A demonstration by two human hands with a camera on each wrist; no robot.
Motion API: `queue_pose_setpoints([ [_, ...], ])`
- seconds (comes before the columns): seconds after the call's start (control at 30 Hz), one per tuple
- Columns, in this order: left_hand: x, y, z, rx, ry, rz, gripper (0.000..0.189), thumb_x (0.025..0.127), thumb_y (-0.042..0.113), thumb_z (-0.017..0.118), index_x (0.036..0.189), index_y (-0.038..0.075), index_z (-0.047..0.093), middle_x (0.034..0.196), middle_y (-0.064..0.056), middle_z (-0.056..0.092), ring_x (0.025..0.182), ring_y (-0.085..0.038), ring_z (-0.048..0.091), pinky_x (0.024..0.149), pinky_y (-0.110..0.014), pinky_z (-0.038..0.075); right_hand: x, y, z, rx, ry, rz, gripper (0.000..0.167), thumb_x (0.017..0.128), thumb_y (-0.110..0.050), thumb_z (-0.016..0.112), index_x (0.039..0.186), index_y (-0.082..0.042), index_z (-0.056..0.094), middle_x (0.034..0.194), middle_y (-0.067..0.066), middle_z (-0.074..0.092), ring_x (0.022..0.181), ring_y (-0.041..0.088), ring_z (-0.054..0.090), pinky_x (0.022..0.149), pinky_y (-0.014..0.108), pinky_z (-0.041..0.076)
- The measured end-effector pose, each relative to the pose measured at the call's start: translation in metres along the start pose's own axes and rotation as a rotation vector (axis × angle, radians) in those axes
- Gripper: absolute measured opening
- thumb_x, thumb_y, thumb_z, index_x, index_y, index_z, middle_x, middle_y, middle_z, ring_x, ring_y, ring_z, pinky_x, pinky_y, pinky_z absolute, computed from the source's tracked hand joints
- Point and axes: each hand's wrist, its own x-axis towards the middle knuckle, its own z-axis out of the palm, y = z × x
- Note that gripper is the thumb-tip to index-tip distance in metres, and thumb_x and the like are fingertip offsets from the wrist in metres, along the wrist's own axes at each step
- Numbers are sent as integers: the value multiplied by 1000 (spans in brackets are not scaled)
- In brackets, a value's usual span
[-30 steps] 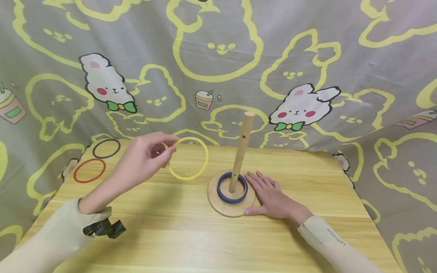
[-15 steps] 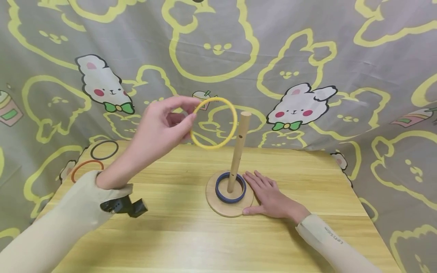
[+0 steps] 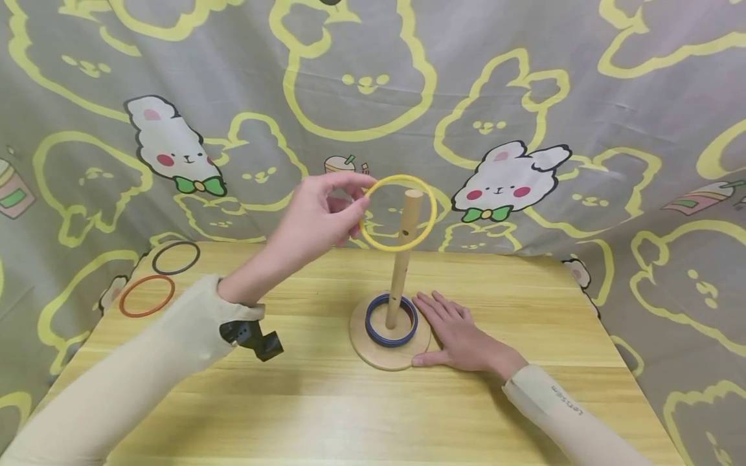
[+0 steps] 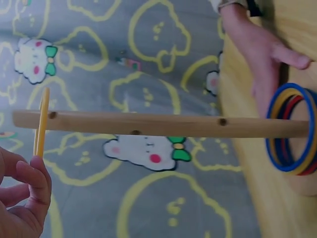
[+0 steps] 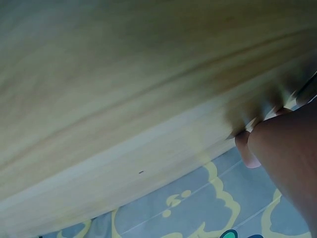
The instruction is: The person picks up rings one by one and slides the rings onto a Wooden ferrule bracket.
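Note:
My left hand (image 3: 323, 210) pinches a thin yellow ring (image 3: 402, 249) between thumb and fingers at its left side. The ring circles the upper end of an upright wooden post (image 3: 400, 272), whose tip sticks out past it in the left wrist view. At the post's foot, a blue ring (image 4: 270, 144) tops a stack with yellow and red rings beneath, sitting on a round wooden base (image 3: 364, 353). My right hand (image 3: 463, 340) lies on the table with straight fingers, thumb and fingertips at the base's right edge.
An orange-red ring (image 3: 138, 315) and a dark ring (image 3: 167, 273) lie at the far left of the wooden table (image 3: 326, 414). A grey curtain (image 3: 233, 77) with yellow cartoon outlines hangs behind and at both sides. A black camera (image 3: 250, 336) is worn on my left wrist.
My left hand has lifted the yellow ring, carried it right, and lowered it slightly over the post's top. The right hand stays at the base.

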Motion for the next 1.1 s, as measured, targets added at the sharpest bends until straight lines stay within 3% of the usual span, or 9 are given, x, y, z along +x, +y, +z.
queue_pose_setpoints([
  [0.23,-10,-31,5,45,-3,-35,28,107,2,66,134,3,74,97,-19,66,53,-23,59,45,-26,43,2,-3,-1,-1,-12,2,117,93,-71,75,173,-5,21,179,16,21,164,46,13,118,77,24],
  [0.37,-19,-49,8,62,-11,-44,29,106,1,66,134,3,74,95,-14,66,54,-25,60,44,-26,43,2,-3,0,3,-14,7,118,93,-72,74,174,-5,21,179,16,20,164,46,12,119,77,24],
  [0.73,-40,-95,31,40,-44,-154,31,104,-1,68,134,-2,72,98,-9,66,55,-29,64,43,-23,40,0,1,2,-5,-4,14,117,93,-73,73,175,-8,19,180,14,19,164,46,12,119,77,23],
  [0.93,-49,-120,44,83,-69,-200,32,102,-3,68,133,-3,73,98,-8,66,55,-19,65,44,-21,38,0,1,2,-11,-17,23,117,94,-74,71,174,-8,20,180,12,17,164,46,11,120,76,22],
  [1.1,-55,-138,53,71,-85,-265,31,101,-4,67,132,-4,73,99,-8,64,60,-35,68,45,-24,46,-1,0,2,-12,-23,22,117,94,-73,72,174,-5,21,180,14,17,164,45,10,120,76,22],
])
